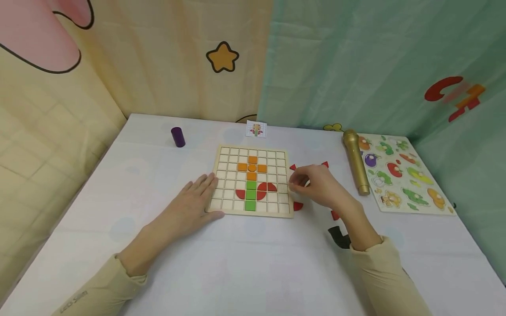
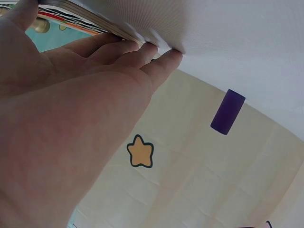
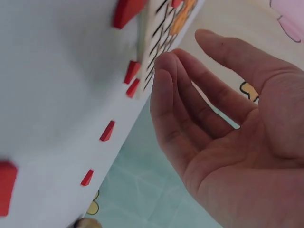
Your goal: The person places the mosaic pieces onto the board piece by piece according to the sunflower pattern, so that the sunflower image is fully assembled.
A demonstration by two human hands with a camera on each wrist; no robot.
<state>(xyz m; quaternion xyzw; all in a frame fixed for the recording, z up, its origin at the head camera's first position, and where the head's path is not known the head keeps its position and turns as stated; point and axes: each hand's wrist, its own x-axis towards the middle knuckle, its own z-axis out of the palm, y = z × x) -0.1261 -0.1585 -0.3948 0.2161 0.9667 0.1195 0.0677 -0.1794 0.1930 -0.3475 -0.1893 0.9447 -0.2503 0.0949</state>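
A wooden grid board lies on the table. Orange squares surround an orange circle near its top, above a column of green squares. Red quarter-circle pieces flank the column. My left hand rests at the board's left edge, fingers extended and thumb by the lower corner. Over the right edge hovers my right hand; in the right wrist view its fingers are bent, with the thumb apart and nothing visible between. Beside it lie a red quarter circle and small red triangles.
A small picture card lies behind the board. To the left stands a purple cylinder. On the right are a gold microphone and a vegetable puzzle board. A black curved piece lies near the right wrist.
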